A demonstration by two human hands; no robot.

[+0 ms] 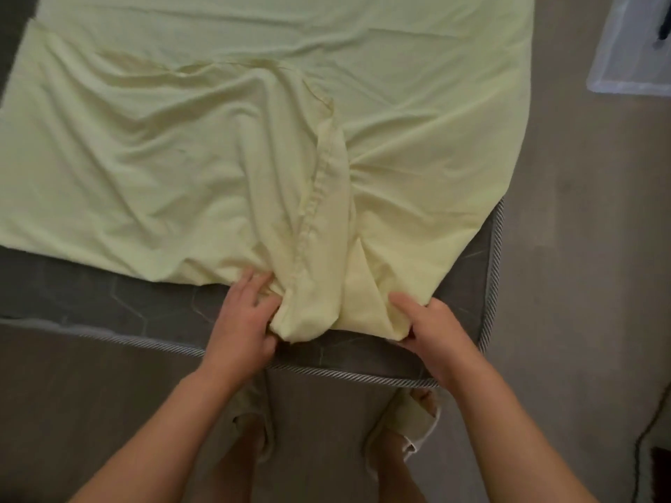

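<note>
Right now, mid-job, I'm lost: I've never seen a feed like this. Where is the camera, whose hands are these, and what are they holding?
There is no machine here: a person is working with two bare hands. The single picture comes from a camera worn on the person's head. It looks forward and down, so the arms enter from the bottom edge. A pale yellow sheet lies wrinkled over a dark grey mattress with striped edging, and the near strip of the mattress is uncovered. The left hand grips a bunched fold at the sheet's near edge. The right hand pinches the fold beside it. A clear plastic box stands on the floor at the far right.
</note>
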